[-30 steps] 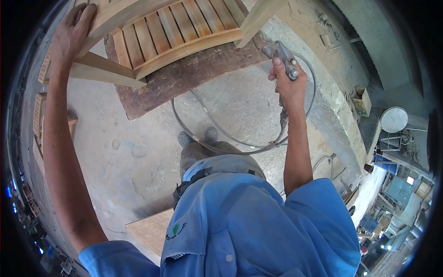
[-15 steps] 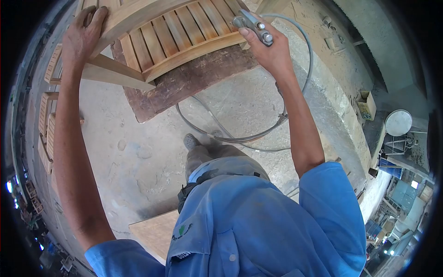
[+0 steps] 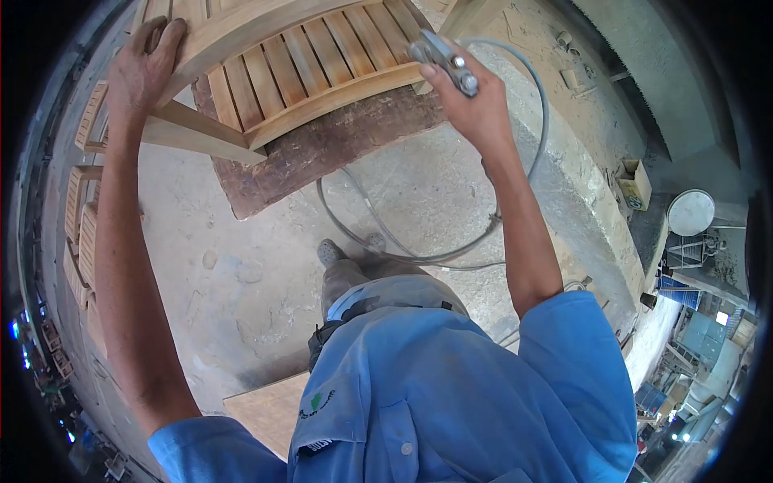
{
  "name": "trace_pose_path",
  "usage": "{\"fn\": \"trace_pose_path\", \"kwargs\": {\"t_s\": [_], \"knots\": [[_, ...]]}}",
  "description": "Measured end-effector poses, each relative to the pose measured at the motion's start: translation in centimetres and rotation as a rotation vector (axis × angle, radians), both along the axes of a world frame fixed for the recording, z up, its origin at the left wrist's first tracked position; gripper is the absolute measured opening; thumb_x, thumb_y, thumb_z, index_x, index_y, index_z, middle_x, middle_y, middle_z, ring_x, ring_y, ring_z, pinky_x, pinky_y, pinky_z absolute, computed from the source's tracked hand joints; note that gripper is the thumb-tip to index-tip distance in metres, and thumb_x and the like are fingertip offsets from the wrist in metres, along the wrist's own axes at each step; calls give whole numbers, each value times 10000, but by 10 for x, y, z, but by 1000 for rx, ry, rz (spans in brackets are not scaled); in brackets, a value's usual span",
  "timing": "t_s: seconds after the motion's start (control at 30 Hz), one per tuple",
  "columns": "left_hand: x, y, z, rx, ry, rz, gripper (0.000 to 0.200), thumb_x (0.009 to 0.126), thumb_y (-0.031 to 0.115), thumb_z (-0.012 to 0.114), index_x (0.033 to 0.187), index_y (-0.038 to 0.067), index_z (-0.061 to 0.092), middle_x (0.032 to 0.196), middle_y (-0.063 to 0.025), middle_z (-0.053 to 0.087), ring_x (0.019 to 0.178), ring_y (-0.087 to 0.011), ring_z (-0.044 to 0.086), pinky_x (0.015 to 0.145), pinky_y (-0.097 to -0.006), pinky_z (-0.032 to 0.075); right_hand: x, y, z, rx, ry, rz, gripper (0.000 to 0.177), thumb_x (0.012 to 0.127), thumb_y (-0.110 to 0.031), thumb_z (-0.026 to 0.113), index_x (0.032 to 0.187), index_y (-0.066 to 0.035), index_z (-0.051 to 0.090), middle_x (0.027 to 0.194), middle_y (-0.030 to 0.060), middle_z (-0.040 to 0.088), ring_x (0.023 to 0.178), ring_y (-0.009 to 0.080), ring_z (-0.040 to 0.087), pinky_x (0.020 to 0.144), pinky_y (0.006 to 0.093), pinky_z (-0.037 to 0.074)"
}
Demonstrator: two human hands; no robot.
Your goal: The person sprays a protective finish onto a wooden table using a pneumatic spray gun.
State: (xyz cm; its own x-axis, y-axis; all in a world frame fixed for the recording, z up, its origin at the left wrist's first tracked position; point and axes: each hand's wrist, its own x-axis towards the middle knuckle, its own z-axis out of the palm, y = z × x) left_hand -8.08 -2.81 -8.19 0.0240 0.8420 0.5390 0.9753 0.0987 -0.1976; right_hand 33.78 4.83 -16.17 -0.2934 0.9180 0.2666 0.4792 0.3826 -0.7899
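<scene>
Wooden rail (image 3: 233, 39) under curled fingers, the left hand (image 3: 142, 74) stretches forward; the right hand (image 3: 480, 106) grasps a tool (image 3: 445, 61).

My right hand (image 3: 481, 109) has carried the metal tool (image 3: 447, 63) left and farther away, from beside the slatted seat (image 3: 310, 68) to its right end. The hose (image 3: 541, 97) now arcs out past the hand's far side, and my forearm (image 3: 527, 229) reaches farther.

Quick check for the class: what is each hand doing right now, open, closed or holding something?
Left hand: on the wooden rail, fingers bent; whether it grips cannot be told.
Right hand: closed around the metal tool.
</scene>
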Motion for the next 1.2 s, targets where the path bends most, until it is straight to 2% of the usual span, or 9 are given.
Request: {"fn": "trace_pose_path", "kwargs": {"t_s": [0.07,0.17,0.37,0.47,0.53,0.63,0.97,1.07,1.2], "knots": [[8,1,2,11,-93,30,266,949,268,526,1197,234,618,1280,-85,606,1118,-332,616,916,-398,522,-12,6,10,6,1,5,573,830,-475,735,1257,-102,648,849,128,729,785,232,709,733,349,537],[7,-2,2,3,7,4,297,917,156,569,1204,216,613,1274,-93,598,1091,-321,629,891,-385,535,-18,-4,19,-114,177,68,560,865,-386,749,1304,-63,617,814,11,660,699,66,570,643,245,487],[-18,2,-3,-14,219,-66,287,931,185,557,1209,225,611,1282,-99,594,1109,-325,621,906,-392,525,-31,1,4,106,48,100,529,857,-376,756,1295,-106,635,849,16,679,713,69,581,646,243,490],[-21,1,-5,-31,203,-40,291,933,192,555,1218,214,607,1292,-105,590,1099,-329,625,910,-393,521,-24,-5,3,9,15,101,566,824,-459,748,1263,-117,647,889,123,737,829,214,714,771,333,536],[-16,2,-3,-44,173,-20,295,933,189,556,1224,199,604,1288,-109,593,1081,-330,632,909,-392,521,-13,-19,2,-47,39,112,547,828,-415,758,1265,-107,644,923,128,739,857,210,716,784,328,537],[88,-19,47,-15,-624,239,506,882,390,529,1180,-7,630,1195,-235,632,1100,-353,605,938,-431,469,10,-41,-7,-87,40,125,516,833,-334,765,1268,-87,639,964,136,739,890,204,717,793,327,539],[81,-16,46,-9,-581,292,508,860,385,545,1165,-9,640,1169,-237,642,1067,-361,615,902,-438,482,-42,-21,15,-25,109,158,486,845,-313,753,1268,-101,642,890,89,737,764,157,684,720,298,531],[73,-10,42,-7,-585,349,513,859,390,544,1169,-7,640,1169,-235,644,1072,-360,617,903,-440,483,-61,-14,16,-101,151,209,478,884,-278,738,1302,-79,622,746,-38,603,638,44,510,592,219,448],[46,-9,36,-37,-689,328,515,859,388,542,1180,-2,640,1185,-234,642,1079,-359,620,910,-445,484,-45,-24,-1,-63,105,194,479,845,-321,751,1273,-133,644,895,97,736,760,163,687,721,308,531]]}}
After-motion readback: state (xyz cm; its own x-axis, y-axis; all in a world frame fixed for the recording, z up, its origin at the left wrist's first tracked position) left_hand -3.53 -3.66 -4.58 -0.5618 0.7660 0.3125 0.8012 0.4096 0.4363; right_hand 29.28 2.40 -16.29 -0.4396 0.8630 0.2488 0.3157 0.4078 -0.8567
